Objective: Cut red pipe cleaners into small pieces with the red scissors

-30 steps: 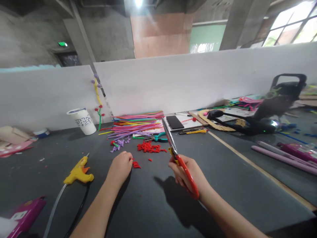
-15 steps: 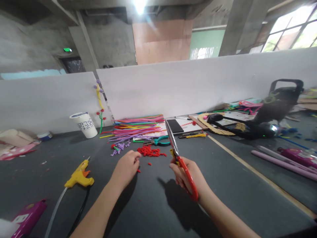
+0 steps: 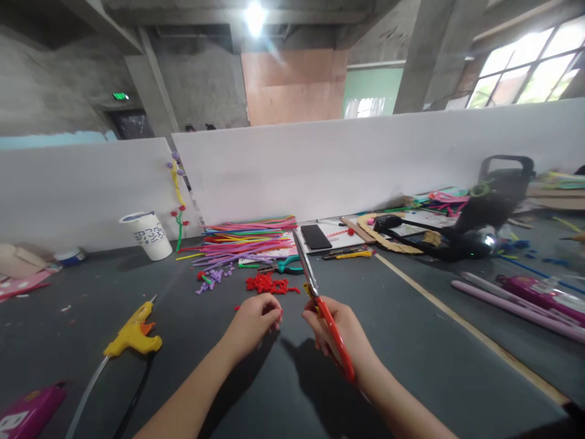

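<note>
The right hand [image 3: 340, 332] was clamped around the red handles of the scissors [image 3: 320, 305], whose blades lay together and pointed up and toward the far side of the dark table [image 3: 411, 341]. Just left of it, close but not touching, the left hand [image 3: 256, 320] had its fingers curled together, pinching a small red piece [image 3: 280, 313] at the fingertips, near the scissors' pivot. Beyond both hands lay a pile of red bits [image 3: 267, 283], with a scatter of purple bits [image 3: 212, 277] to its left and teal-handled pliers [image 3: 286, 265] just behind it. Farther back a bundle of coloured pipe cleaners [image 3: 249, 238] lay against the white partition, beside a black phone [image 3: 315, 236]. A yellow glue gun [image 3: 132, 332] lay on the near left, and a white cup [image 3: 148, 235] stood at the far left.
</note>
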`<state>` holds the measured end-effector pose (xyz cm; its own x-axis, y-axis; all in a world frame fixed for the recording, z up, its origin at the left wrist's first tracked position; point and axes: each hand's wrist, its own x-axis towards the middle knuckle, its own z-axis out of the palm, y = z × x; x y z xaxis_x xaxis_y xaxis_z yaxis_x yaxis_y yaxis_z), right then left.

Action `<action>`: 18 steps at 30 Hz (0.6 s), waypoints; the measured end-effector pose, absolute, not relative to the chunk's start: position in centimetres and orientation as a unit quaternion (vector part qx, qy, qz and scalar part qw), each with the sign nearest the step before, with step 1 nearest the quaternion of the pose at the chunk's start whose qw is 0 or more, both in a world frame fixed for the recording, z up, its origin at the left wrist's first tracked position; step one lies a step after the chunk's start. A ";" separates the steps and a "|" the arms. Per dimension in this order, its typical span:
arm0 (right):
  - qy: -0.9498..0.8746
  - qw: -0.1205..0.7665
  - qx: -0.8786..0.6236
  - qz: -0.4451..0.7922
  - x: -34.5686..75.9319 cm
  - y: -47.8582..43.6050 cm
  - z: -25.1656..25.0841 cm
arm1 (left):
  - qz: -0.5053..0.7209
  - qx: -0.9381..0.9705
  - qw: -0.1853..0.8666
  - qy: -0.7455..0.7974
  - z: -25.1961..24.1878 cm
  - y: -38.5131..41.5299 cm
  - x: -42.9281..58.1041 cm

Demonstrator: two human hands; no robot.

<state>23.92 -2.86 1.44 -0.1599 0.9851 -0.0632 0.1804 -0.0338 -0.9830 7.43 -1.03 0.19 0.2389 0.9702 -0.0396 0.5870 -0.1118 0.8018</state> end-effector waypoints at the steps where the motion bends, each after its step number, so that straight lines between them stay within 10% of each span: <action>1: -0.572 0.393 -0.509 0.509 23.9 -2.9 1.5 | 0.280 0.677 0.405 0.547 0.5 -1.7 7.6; 10: -0.602 0.342 -0.472 0.545 23.0 -3.9 1.6 | 0.402 0.447 0.656 0.456 1.4 -5.2 8.2; 18: -0.606 0.327 -0.493 0.532 22.6 -3.7 1.6 | 0.417 0.505 0.558 0.510 2.1 -5.6 8.4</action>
<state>22.64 -3.68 1.58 -0.3005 0.9453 -0.1269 0.2489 -0.0507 -0.9672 8.43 -5.62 2.15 0.1326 0.9802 -0.1471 0.0496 0.1417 0.9887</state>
